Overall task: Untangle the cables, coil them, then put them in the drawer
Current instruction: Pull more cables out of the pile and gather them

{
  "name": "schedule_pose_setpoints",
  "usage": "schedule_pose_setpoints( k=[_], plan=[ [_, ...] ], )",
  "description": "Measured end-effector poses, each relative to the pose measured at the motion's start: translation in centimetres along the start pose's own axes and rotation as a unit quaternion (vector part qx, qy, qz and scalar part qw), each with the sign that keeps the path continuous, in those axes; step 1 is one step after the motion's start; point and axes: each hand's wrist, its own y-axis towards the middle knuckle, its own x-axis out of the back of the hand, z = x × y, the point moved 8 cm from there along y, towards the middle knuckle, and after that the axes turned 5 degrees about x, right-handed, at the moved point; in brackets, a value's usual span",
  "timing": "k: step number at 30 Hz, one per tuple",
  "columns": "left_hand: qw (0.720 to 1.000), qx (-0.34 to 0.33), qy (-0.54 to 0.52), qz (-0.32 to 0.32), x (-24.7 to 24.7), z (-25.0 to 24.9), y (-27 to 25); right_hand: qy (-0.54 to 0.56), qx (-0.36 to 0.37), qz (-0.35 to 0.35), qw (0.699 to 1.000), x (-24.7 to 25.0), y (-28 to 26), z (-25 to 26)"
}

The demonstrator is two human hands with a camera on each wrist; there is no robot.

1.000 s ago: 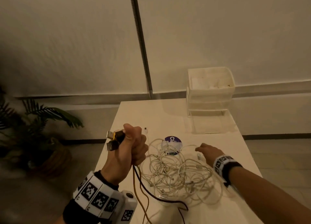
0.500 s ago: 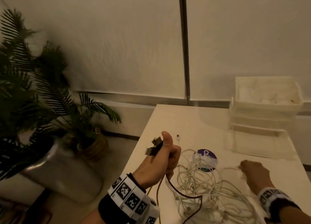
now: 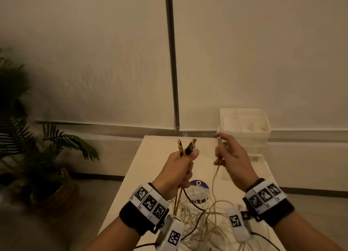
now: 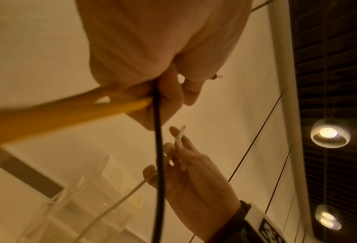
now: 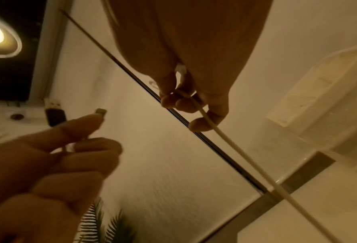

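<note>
My left hand (image 3: 183, 163) is raised over the table (image 3: 150, 166) and grips a yellow cable (image 3: 180, 147) and a black cable (image 3: 190, 147), their plugs sticking up past the thumb. Both cables hang down from the fist, the yellow cable (image 4: 69, 118) and the black cable (image 4: 158, 172), into the tangle of white cables (image 3: 197, 220) on the table. My right hand (image 3: 228, 156) is held up beside the left and pinches one white cable (image 3: 214, 177) just below its plug (image 3: 219, 140). That white cable (image 5: 225, 136) trails down to the pile. The white drawer unit (image 3: 244, 126) stands at the back right.
A clear drawer (image 3: 259, 159) is pulled out in front of the unit, partly hidden by my right hand. A round purple label (image 3: 199, 183) lies among the cables. A potted plant (image 3: 47, 156) stands on the floor left of the table. A wall is close behind.
My right hand has lifted off the table with a white cable end, up to the level of the left. The left hand has risen and turned its two plugs upright.
</note>
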Motion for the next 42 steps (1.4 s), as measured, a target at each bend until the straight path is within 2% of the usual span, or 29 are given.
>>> schedule_pose_setpoints(
  k=[3, 7, 10, 13, 18, 22, 25, 27, 31, 34, 35, 37, 38, 40, 42],
  plan=[
    [0.999, 0.016, -0.021, 0.037, -0.5, -0.3, 0.3, 0.004, -0.032, 0.022, 0.999, -1.4, -0.1, 0.8],
    [0.998, -0.035, 0.036, 0.033, -0.3, -1.4, 0.5, -0.044, -0.033, 0.000, 0.999, -0.8, -0.3, 1.8],
    [0.997, -0.056, 0.051, 0.032, 0.0, -1.9, 0.9, 0.021, -0.042, -0.002, 0.999, -1.3, -1.1, 2.8],
    [0.997, -0.055, -0.007, 0.054, -0.7, -1.8, 0.9, 0.040, -0.045, 0.014, 0.998, -3.0, -2.3, 4.0],
    [0.991, -0.118, -0.066, 0.024, -1.8, -2.5, 0.9, 0.019, -0.039, 0.021, 0.999, -4.8, -3.7, 4.5],
    [0.987, -0.127, -0.084, 0.054, -2.5, -2.9, 1.0, -0.030, -0.022, -0.004, 0.999, -4.7, -3.9, 5.1],
    [0.987, -0.133, -0.062, 0.059, -2.8, -2.8, 1.4, -0.060, -0.008, -0.016, 0.998, -4.6, -4.0, 5.3],
    [0.986, -0.158, -0.043, 0.031, -2.6, -3.2, 1.3, -0.064, 0.006, -0.013, 0.998, -4.6, -3.9, 5.4],
    [0.972, -0.229, -0.025, -0.041, -1.0, -5.6, 0.6, -0.124, 0.060, 0.050, 0.989, -5.0, -4.1, 4.5],
    [0.955, -0.275, -0.088, -0.072, 2.0, -9.0, 0.0, -0.173, 0.035, 0.133, 0.975, -4.8, -6.0, 0.2],
    [0.950, -0.284, -0.115, -0.065, 2.8, -9.9, -0.3, -0.208, 0.027, 0.154, 0.966, -4.5, -6.7, -1.1],
    [0.953, -0.267, -0.141, 0.000, 2.8, -10.6, -0.9, -0.234, 0.010, 0.159, 0.959, -3.5, -7.1, -2.8],
    [0.961, -0.248, -0.115, 0.032, 2.3, -10.1, -1.0, -0.221, -0.002, 0.141, 0.965, -2.9, -6.7, -2.9],
    [0.970, -0.237, 0.026, 0.048, 1.1, -8.0, -1.1, -0.189, -0.015, 0.100, 0.977, -1.8, -5.3, -2.1],
    [0.949, -0.260, 0.177, 0.042, 0.1, -5.6, -1.0, -0.185, -0.001, 0.088, 0.979, -1.5, -4.0, -0.2]
  ],
)
